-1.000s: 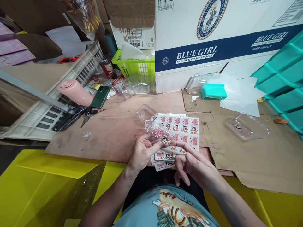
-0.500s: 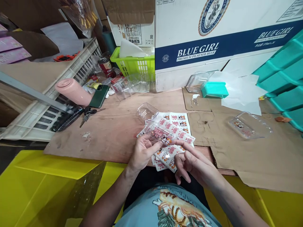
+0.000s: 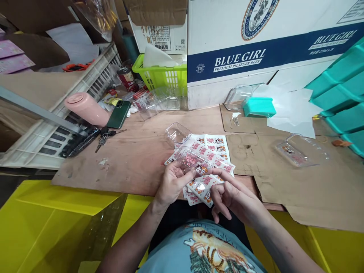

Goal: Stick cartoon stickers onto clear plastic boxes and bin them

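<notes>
A clear plastic box [image 3: 188, 156] with pink lettering and cartoon cat stickers on it is tilted in my left hand [image 3: 172, 184], pinched between thumb and fingers. My right hand [image 3: 237, 199] has its index finger stretched out to the box's right edge, by the cat sticker; its other fingers hang loosely bent and apart, holding nothing. Under the box lie overlapping sticker sheets [image 3: 213, 148] printed with cats and pink lettering. Just behind them stands another clear plastic piece [image 3: 178, 133]. A stickered clear box [image 3: 297, 153] rests open on the cardboard at right.
Keys [image 3: 104, 137], a green phone [image 3: 118, 114] and a pink bottle [image 3: 87, 109] lie at left. Behind are a lime basket [image 3: 165, 77] and a large beer carton [image 3: 230, 70]. A teal box [image 3: 259, 107] and stacked teal bins [image 3: 341, 94] are at right.
The view has shifted very slightly. Both hands and the box keep almost the same pose, with my right index finger still at the box's edge.
</notes>
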`<action>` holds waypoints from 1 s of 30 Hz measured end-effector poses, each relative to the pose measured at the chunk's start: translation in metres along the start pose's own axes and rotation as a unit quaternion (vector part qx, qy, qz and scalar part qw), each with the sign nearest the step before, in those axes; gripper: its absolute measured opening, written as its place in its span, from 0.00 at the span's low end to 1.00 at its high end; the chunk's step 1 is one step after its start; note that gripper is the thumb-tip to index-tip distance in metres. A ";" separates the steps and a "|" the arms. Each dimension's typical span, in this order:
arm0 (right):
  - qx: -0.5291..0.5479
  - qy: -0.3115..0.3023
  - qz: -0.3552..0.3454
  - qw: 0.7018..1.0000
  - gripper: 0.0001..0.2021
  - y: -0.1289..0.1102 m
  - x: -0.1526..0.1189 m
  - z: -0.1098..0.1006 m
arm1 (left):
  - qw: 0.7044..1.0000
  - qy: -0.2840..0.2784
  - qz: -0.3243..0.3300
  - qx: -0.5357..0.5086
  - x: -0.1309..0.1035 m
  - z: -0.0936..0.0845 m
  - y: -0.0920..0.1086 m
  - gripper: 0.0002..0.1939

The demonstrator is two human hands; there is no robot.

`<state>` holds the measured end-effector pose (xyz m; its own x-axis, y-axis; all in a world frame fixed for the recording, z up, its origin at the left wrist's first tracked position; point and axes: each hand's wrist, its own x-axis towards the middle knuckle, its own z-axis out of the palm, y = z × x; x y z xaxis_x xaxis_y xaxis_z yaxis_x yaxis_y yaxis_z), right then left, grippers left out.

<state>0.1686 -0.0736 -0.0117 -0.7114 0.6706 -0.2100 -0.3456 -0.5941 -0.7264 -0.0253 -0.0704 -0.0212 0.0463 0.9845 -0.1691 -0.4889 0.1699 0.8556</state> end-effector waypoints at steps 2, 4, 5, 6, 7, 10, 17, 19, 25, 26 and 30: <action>0.000 -0.001 0.001 1.000 0.21 0.000 0.001 -0.001 | 1.000 -0.007 -0.002 0.000 0.000 -0.001 0.000 0.11; 0.001 0.001 0.001 1.000 0.21 -0.001 0.001 -0.001 | 1.000 -0.013 -0.004 0.004 0.000 -0.001 0.000 0.11; 0.001 0.005 0.003 1.000 0.22 -0.001 0.001 -0.001 | 1.000 -0.015 -0.005 0.007 0.000 -0.001 0.000 0.12; -0.001 0.010 0.005 1.000 0.23 -0.001 0.001 -0.001 | 1.000 -0.016 -0.006 0.010 0.000 -0.002 -0.001 0.12; -0.004 0.014 0.009 1.000 0.24 -0.001 0.001 -0.001 | 1.000 -0.018 -0.007 0.011 0.000 -0.002 -0.001 0.13; -0.013 0.017 0.014 1.000 0.24 -0.001 0.002 -0.002 | 1.000 -0.022 -0.008 0.002 0.000 -0.002 -0.002 0.14; -0.015 0.027 0.013 0.999 0.26 0.000 0.004 -0.003 | 1.000 -0.027 -0.002 -0.001 0.000 -0.005 -0.005 0.12; -0.014 0.033 0.013 0.999 0.26 -0.001 0.005 -0.001 | 1.000 -0.023 -0.005 0.002 0.000 -0.005 -0.006 0.12; -0.014 0.044 0.017 0.999 0.25 -0.003 0.005 0.003 | 1.000 -0.012 -0.002 0.007 0.002 -0.006 -0.006 0.13; -0.013 0.045 0.015 0.999 0.25 -0.003 0.004 0.004 | 1.000 -0.009 -0.002 0.009 0.002 -0.006 -0.006 0.13; -0.008 0.051 0.012 0.999 0.25 -0.003 0.004 0.006 | 1.000 -0.005 0.002 0.013 0.003 -0.007 -0.007 0.14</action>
<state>0.1629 -0.0717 -0.0065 -0.6527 0.6984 -0.2935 -0.3179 -0.6042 -0.7307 -0.0278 -0.0692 -0.0316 0.0521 0.9857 -0.1605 -0.4655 0.1661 0.8693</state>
